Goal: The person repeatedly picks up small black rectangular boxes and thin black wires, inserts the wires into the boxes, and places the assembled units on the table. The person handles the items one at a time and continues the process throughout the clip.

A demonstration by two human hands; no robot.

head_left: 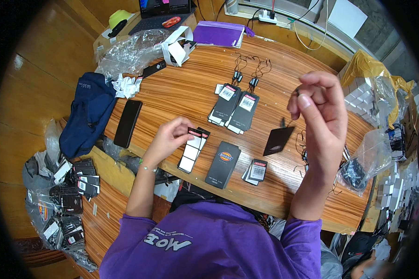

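Note:
My right hand (323, 111) is raised over the right side of the table, thumb and fingertips pinched on a thin cord. From that cord dangles a small dark hang tag (278, 140), tilted above the tabletop. My left hand (170, 139) grips the upper end of a narrow black-and-white tag (188, 156) from a small pile. Between my hands lie a stack of larger dark grey tags (223, 165) with an oval emblem and a stack of small tags (254, 171). Farther off, corded tags with white labels (242, 111) lie in two overlapping stacks.
A black phone (128, 124) and a navy cloth pouch (89, 114) are at the left. Behind sit clear plastic wrap (130, 53), a purple notebook (219, 34) and a laptop (165, 9). Loose black cords (300, 151) and a bag of small white boxes (361, 95) are on the right.

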